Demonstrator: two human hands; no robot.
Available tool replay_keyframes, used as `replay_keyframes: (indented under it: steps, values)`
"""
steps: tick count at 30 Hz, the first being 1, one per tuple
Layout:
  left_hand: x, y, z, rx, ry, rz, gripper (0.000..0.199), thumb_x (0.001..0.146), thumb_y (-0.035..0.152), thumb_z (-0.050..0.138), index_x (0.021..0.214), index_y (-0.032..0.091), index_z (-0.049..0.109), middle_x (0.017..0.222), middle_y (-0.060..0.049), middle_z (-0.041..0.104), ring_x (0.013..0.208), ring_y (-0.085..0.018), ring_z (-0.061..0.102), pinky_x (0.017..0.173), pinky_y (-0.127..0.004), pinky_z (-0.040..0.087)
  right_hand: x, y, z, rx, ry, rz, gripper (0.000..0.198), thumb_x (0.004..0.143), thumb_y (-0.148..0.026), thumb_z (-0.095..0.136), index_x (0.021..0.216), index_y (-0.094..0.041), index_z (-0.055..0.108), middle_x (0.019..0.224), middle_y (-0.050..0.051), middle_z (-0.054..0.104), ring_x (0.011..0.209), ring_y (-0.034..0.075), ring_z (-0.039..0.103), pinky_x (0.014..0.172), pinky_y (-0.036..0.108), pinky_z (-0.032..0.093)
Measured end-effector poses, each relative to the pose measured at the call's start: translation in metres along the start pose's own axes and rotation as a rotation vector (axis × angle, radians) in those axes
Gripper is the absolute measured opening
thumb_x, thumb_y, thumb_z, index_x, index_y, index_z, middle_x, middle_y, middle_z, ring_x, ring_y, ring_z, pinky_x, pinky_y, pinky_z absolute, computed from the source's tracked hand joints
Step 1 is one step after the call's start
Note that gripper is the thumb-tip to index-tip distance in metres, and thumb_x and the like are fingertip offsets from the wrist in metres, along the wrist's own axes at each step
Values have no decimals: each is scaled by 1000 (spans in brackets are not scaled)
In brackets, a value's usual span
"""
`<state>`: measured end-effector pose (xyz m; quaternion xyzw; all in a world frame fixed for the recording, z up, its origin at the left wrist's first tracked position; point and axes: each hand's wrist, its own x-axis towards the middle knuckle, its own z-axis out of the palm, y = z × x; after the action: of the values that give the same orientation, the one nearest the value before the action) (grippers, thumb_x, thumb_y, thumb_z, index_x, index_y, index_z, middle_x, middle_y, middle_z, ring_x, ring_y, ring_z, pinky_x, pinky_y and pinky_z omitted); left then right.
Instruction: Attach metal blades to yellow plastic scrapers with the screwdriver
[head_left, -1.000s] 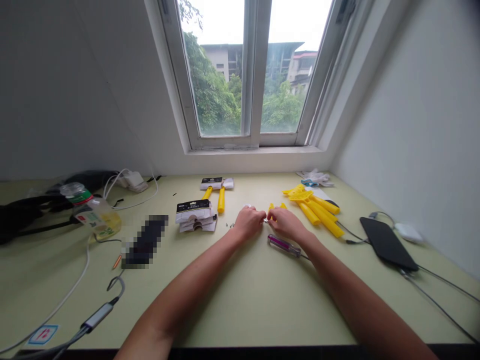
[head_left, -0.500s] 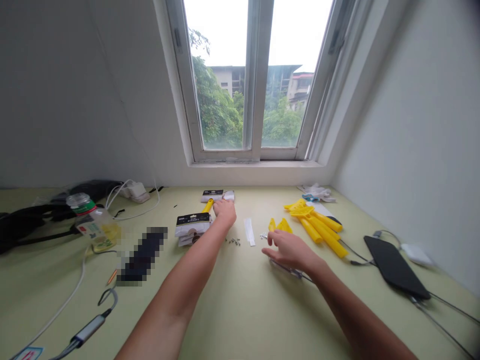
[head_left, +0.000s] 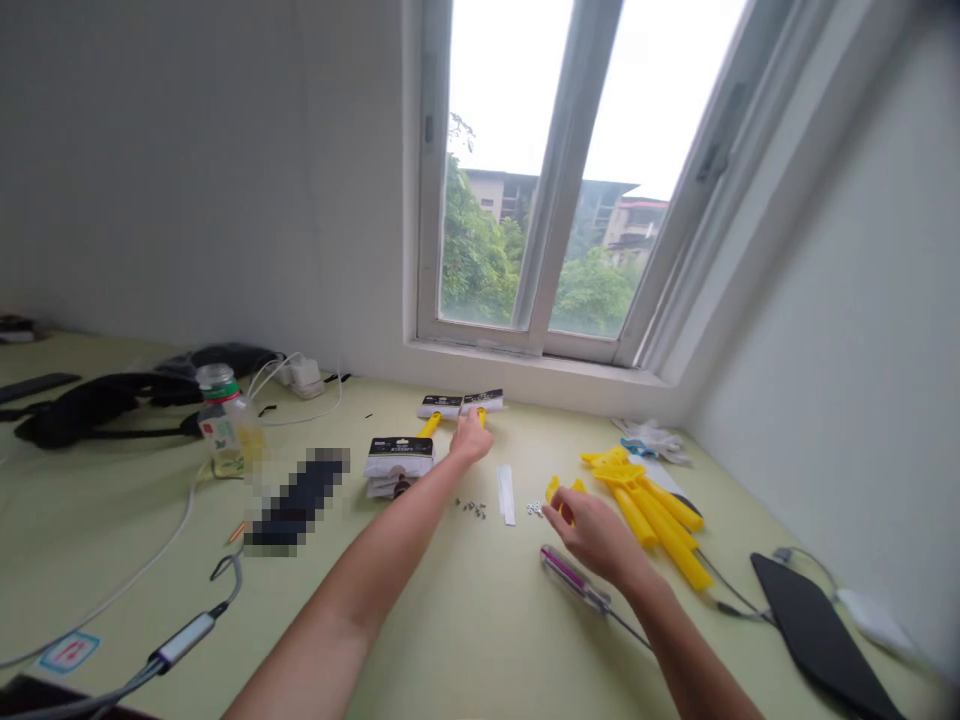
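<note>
My left hand (head_left: pixel 471 437) is at the back middle, its fingers closed around the yellow handle of a packaged tool (head_left: pixel 482 401) with a black-and-white card. Left of it lies a similar package (head_left: pixel 439 406), a yellow handle (head_left: pixel 430 425) pointing out from it. My right hand (head_left: pixel 592 530) hovers at the yellow plastic pieces (head_left: pixel 577 486), fingers bent with a gap between thumb and forefinger; they partly hide the pieces. Small silver nuts (head_left: pixel 534 509) lie beside its fingertips. Several small screws (head_left: pixel 474 509) and a white strip (head_left: pixel 506 495) lie between my hands.
Stacked black-and-white packages (head_left: pixel 399 465) stand left of my left forearm. A screwdriver with a clear-and-purple handle (head_left: pixel 574 577) lies near my right wrist. Yellow handles (head_left: pixel 660 500), a black phone-like slab (head_left: pixel 821 630) and cables are on the right. A bottle (head_left: pixel 229 430) stands left.
The view has turned left. My left hand has moved rightward with the packaged tool, now beside the other package. My right hand has moved up to the yellow pieces, uncovering the screwdriver, its fingers more bent.
</note>
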<state>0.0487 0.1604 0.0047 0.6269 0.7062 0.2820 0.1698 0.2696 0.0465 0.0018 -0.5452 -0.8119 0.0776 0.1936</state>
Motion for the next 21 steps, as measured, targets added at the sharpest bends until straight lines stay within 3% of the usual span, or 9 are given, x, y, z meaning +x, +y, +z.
replay_keyframes:
  steps: [3,6,9,12,17,21]
  values:
    - [-21,10,1,-184,81,65,38,86,19,52,123,17,44,114,-15,58,99,-24,62,79,-33,48,12,10,-9,227,102,28,31,90,-47,45,78,-22,59,72,5,67,67,20,62,65,32,44]
    - [-56,15,-1,-320,133,152,32,87,21,50,118,20,42,112,-12,57,95,-20,61,79,-31,47,32,10,-24,549,179,118,36,83,-53,54,87,-19,63,71,6,66,63,20,61,59,32,47]
    - [-98,10,-3,-416,165,257,30,91,26,48,119,24,38,112,-7,54,92,-17,59,79,-29,47,51,-7,-37,794,257,163,42,75,-55,64,90,-16,64,75,5,64,57,15,57,51,28,44]
    - [-131,-5,-6,-586,248,370,31,89,26,52,117,25,38,112,-5,52,87,-16,56,79,-32,47,59,-33,-43,859,309,124,39,76,-54,65,87,-17,66,70,2,63,58,13,55,54,27,44]
    - [-155,-28,-3,-757,275,373,36,86,24,59,116,27,38,115,-4,49,84,-14,55,81,-33,48,49,-65,-43,897,141,30,36,74,-52,69,85,-18,68,78,4,69,78,20,64,72,30,50]
    - [-158,-35,1,-820,289,344,42,84,24,64,116,28,37,116,-3,48,85,-14,56,82,-33,48,43,-63,-47,883,74,-23,38,83,-53,59,77,-17,67,72,3,66,66,15,57,62,27,46]
